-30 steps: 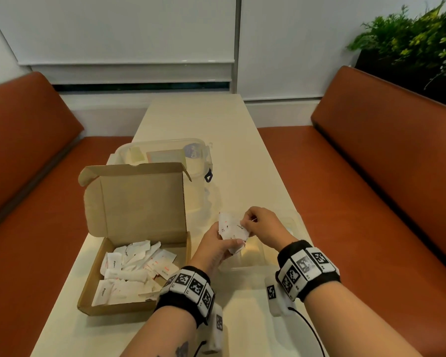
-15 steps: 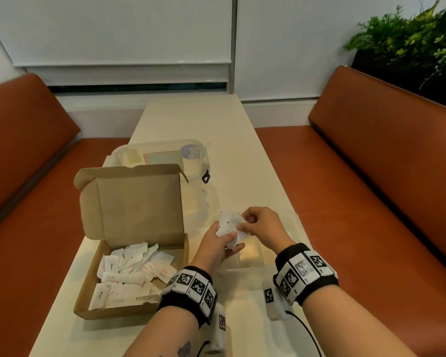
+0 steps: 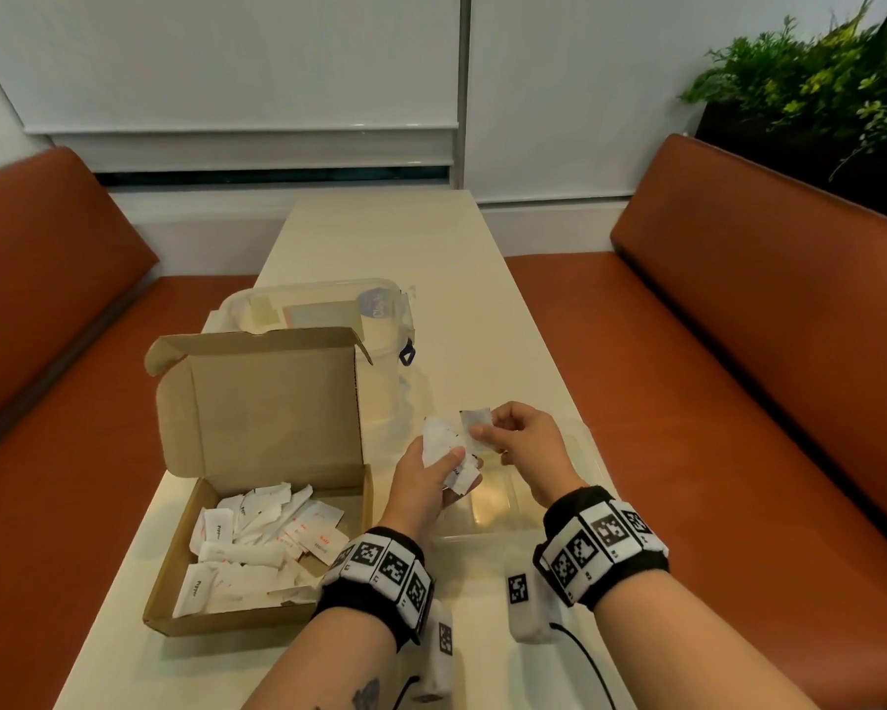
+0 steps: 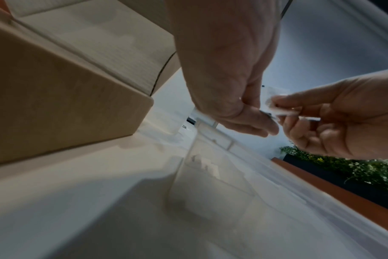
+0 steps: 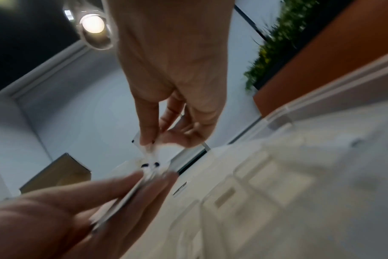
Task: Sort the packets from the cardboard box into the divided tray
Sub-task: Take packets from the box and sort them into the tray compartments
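The open cardboard box (image 3: 216,602) sits at the table's left, with several white packets (image 3: 257,545) loose inside. A clear divided tray (image 3: 518,520) lies under both hands. My left hand (image 3: 438,471) grips a small stack of white packets (image 3: 438,443) above the tray. Just to its right, my right hand (image 3: 502,438) pinches a single packet (image 3: 474,420) by its edge, partly pulled out of the stack. In the right wrist view that packet (image 5: 148,149) hangs between thumb and forefinger above the left hand's stack (image 5: 131,191).
A clear lidded plastic container (image 3: 374,320) stands behind the box's raised lid (image 3: 257,402). Orange bench seats (image 3: 738,402) flank the narrow cream table (image 3: 405,238). A planter of greenery (image 3: 815,94) fills the back right corner.
My right hand has drawn one packet up and to the right, away from the stack in my left hand. The left hand has stayed over the tray.
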A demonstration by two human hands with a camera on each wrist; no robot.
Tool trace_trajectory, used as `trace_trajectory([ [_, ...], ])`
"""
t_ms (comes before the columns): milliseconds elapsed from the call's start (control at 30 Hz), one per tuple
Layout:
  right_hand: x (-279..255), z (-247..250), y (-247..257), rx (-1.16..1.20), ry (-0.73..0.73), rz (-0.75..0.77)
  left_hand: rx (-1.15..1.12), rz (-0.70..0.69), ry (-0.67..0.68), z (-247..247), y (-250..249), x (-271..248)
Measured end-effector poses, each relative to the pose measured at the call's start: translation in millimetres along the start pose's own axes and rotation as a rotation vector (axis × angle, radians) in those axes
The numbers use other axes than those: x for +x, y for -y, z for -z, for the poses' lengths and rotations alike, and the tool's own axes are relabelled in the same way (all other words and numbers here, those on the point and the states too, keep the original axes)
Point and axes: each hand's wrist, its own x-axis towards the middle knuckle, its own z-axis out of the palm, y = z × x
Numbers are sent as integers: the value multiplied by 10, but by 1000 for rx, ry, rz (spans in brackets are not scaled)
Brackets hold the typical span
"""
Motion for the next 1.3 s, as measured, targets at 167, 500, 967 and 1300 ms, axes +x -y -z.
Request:
trace_trajectory([
  [167,-57,-74,-123,65,9,-55,87,-44,-38,-48,-10,17],
  [500,166,109,123,-466,156,85,286,-92,-128,92,4,99],
  [967,407,-35,-273,-1121,160,132,256,-90,-168,259,46,187],
  [1300,422,-73,-377,-1245,151,210,270,-72,-122,256,32,218],
])
